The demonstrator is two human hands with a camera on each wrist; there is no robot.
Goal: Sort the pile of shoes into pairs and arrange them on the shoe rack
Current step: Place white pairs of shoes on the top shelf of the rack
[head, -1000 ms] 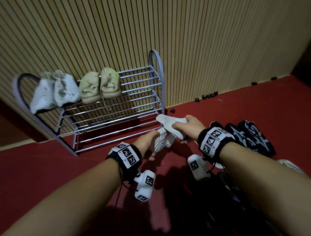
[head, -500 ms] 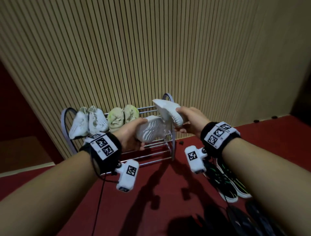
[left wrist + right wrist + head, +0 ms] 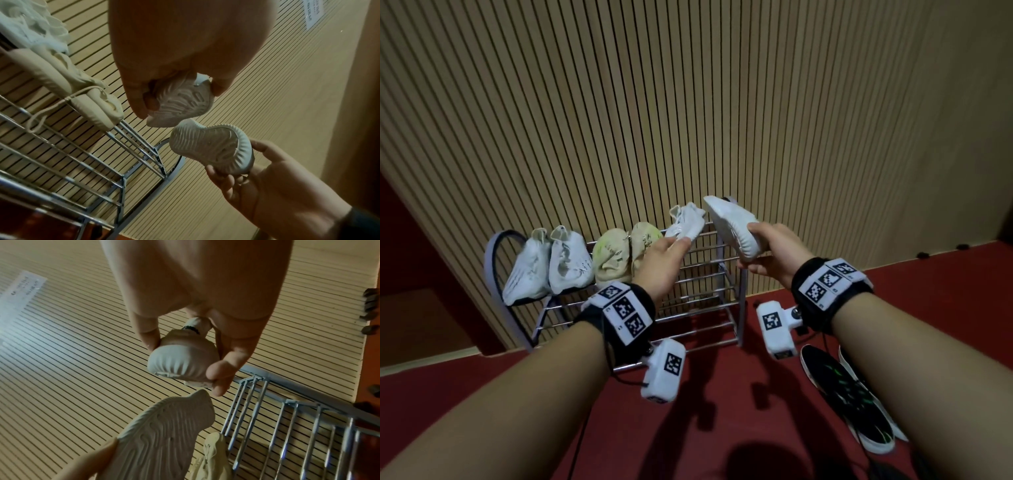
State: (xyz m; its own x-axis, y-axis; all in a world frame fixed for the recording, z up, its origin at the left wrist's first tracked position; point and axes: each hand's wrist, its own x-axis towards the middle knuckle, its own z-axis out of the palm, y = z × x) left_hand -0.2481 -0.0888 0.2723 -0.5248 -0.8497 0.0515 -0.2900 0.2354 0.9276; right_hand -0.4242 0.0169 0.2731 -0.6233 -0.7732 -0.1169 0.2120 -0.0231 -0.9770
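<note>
To the left of both hands, the top shelf of the rack [image 3: 698, 255] already carries a white pair [image 3: 548, 267] and, beside it, a cream pair [image 3: 626, 253], all four shoes lying with their long axes running front to back across the wires.

The left hand [image 3: 662, 262] has its fingers and thumb curled round a white shoe [image 3: 686, 222]; the left wrist view shows that grip clamped on the sole end [image 3: 180, 100]. This shoe sits just right of the cream pair, over the free stretch of wires, toe pointing toward the slatted wall. It appears to be at or just above the shelf; contact cannot be told.

The right hand [image 3: 774, 255] holds the matching shoe [image 3: 732, 226], fingers and thumb closed on its heel, as the right wrist view confirms [image 3: 183, 363]. That shoe is tilted, sole toward the camera, toe up and away, near the rack's right end loop and clear of the wires. Its toe lies just beside the left shoe in the left wrist view.

Down and to the right of the right grip, a dark shoe [image 3: 849, 394] with green marks lies on the red floor.

The coming move likely turns on this: the open slot lies between the left hand's shoe and the rack's right end, ahead of and slightly left of the right grip. The right hand is nearer to it. Its shoe would need tipping sole down, long axis parallel to its partner, then lowering beside it.
</note>
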